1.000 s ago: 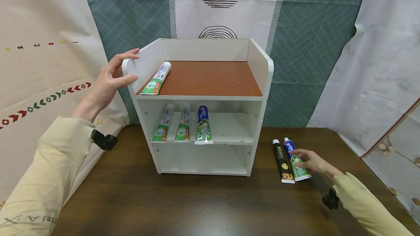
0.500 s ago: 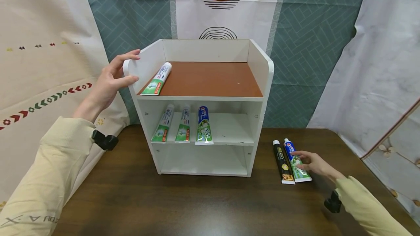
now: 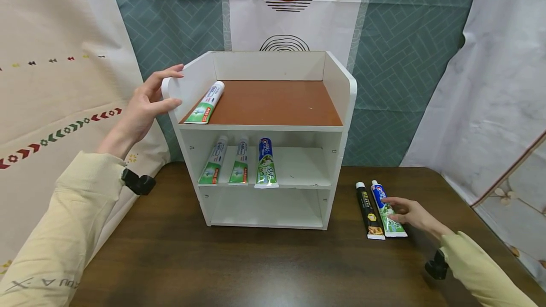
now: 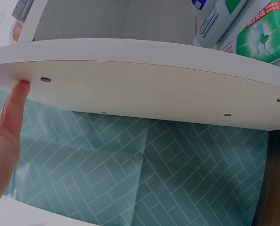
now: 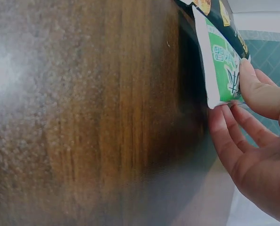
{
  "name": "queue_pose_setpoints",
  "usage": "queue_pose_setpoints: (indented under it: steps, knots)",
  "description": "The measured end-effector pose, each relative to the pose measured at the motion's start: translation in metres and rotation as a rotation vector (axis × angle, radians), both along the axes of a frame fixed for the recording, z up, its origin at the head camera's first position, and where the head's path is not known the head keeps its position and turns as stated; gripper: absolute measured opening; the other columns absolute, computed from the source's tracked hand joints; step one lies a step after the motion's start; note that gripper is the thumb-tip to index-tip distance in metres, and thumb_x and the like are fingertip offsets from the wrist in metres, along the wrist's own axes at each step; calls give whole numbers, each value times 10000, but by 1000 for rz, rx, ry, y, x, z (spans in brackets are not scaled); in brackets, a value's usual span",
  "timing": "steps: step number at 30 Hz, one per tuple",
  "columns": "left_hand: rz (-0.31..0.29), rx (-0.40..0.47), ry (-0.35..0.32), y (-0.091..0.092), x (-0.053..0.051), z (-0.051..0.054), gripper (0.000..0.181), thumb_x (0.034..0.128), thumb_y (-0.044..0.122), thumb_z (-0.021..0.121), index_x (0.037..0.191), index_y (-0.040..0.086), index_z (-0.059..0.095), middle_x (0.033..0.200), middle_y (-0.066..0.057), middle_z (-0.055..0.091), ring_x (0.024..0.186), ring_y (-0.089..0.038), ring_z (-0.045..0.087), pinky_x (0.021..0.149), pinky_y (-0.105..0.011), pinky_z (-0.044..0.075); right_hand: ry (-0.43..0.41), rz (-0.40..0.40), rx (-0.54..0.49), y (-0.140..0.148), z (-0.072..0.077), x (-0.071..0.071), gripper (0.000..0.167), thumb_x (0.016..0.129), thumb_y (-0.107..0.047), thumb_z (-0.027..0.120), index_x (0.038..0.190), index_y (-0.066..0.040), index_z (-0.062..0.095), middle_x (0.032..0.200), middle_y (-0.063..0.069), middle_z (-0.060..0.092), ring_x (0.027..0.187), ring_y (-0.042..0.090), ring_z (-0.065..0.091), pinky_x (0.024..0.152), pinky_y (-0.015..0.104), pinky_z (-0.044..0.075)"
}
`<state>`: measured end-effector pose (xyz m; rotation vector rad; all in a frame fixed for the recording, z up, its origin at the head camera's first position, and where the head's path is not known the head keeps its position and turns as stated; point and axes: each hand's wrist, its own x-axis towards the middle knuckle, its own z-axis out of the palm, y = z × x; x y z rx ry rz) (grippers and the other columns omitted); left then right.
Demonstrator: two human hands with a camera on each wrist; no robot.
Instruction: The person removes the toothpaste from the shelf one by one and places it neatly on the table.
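Note:
The left hand grips the upper left side panel of the white shelf unit, thumb and fingers on either side of its edge. On the table at the right, the right hand pinches a blue and green tube, its thumb on the printed face in the right wrist view. A black tube lies just left of that tube. One green and white tube lies on the brown top shelf. Two more green and white tubes and a blue and green one lie on the middle shelf.
The dark wooden table carries the unit and runs forward and to both sides of it. Behind hangs a patterned teal and white cloth, with pale cloths at the left and right.
The lower end of the pinched tube has turned slightly, and the right hand has shifted a little to the right. The left hand keeps its grip on the panel.

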<state>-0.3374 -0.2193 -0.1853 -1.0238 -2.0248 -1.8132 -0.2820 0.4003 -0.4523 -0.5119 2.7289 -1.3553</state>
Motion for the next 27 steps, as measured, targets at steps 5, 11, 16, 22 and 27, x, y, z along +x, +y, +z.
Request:
queue_pose_setpoints:
  steps: [5, 11, 16, 22, 27]
  knots:
    - [5, -11, 2, -1, -1, 0, 448, 824, -36, 584, 1231, 143, 531, 1427, -12, 285, 1214, -266, 287, 796, -295, 381, -6, -1, -21, 0, -1, 2, 480, 818, -38, 652, 1220, 130, 450, 1182, 354, 427, 863, 327, 553, 637, 331, 493]
    - [6, -12, 5, -1, -1, 0, 445, 823, -32, 585, 1228, 146, 534, 1426, -10, 288, 1211, -263, 291, 795, -300, 378, -23, -5, -29, -1, 0, 2, 494, 819, -61, 657, 1232, 113, 447, 1186, 356, 412, 889, 357, 544, 638, 334, 492]
    - [2, -11, 14, -1, -1, 1, 448, 823, -37, 588, 1230, 142, 533, 1427, -4, 288, 1222, -255, 286, 804, -310, 358, 123, 18, 43, -1, 7, 0, 425, 807, -54, 668, 1158, 124, 506, 1150, 313, 483, 926, 388, 515, 668, 320, 479]
    - [8, -25, 42, -3, -1, -1, 438, 820, -36, 587, 1224, 125, 534, 1422, -19, 297, 1232, -263, 284, 829, -302, 338, 261, -69, 95, -6, 25, -2, 352, 803, -72, 679, 1102, 81, 575, 1109, 247, 529, 883, 339, 520, 649, 289, 467]
    - [-9, -24, 64, -3, -2, -1, 434, 818, -56, 580, 1218, 107, 534, 1419, -34, 300, 1238, -264, 275, 818, -279, 350, 216, -40, -54, -18, 57, -7, 364, 839, -40, 633, 1147, 117, 519, 1116, 151, 565, 859, 197, 586, 640, 340, 501]
